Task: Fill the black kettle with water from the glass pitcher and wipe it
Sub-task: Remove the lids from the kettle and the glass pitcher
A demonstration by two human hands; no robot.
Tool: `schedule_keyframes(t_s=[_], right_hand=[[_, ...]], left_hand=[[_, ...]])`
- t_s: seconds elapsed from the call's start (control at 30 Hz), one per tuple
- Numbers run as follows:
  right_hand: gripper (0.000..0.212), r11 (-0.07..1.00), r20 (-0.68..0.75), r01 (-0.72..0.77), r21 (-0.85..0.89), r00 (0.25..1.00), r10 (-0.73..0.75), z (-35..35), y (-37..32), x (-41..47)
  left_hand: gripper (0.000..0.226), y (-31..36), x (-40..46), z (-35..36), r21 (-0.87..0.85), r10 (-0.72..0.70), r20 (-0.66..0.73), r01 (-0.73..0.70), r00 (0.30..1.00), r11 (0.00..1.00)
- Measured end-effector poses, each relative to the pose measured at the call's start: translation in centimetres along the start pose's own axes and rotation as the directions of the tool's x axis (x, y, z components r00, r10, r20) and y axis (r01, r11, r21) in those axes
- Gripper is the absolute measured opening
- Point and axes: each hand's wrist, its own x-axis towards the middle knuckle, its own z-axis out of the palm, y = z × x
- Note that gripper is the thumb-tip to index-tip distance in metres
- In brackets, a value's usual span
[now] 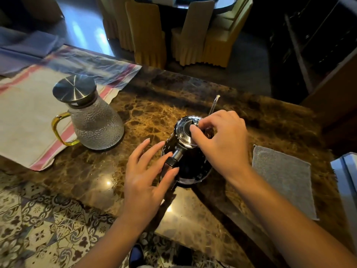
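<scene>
The black kettle [190, 163] stands on the brown marble counter [150, 105], its body wet with droplets and its steel lid [183, 130] in place. My right hand [222, 140] is over the lid, its fingertips pinching the lid's knob. My left hand [146, 175] is beside the kettle's handle [172, 160], fingers straight and spread, thumb touching the handle. The glass pitcher [96, 120], with a steel lid and yellow handle, stands to the left. A grey wiping cloth [286, 176] lies flat to the right.
A striped towel [29, 113] lies under and behind the pitcher at the left. A thin clear rod [214, 104] lies beyond the kettle. Covered chairs [146, 33] stand past the counter's far edge. Patterned floor tiles [38, 219] show below the near edge.
</scene>
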Motion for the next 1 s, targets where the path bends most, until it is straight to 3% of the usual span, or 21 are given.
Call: schedule_keyframes(t_s=[0.27,0.73,1.0], right_hand=[[0.017,0.994,0.035,-0.084,0.071,0.996,0.082,-0.2,-1.4,0.2],[0.022,0.998,0.126,0.026,-0.051,0.992,-0.019,-1.0,-1.5,1.5],[0.025,0.993,0.278,-0.111,0.033,0.956,0.097,-0.9,-1.3,3.2]], left_hand=[[0.040,0.1,-0.3,-0.1,-0.039,0.004,-0.001,-0.004,1.000,0.999],[0.037,0.2,0.0,0.3,-0.043,-0.004,-0.029,0.003,1.000,0.999],[0.040,0.4,0.6,0.7,-0.024,-0.017,-0.014,0.017,1.000,1.000]])
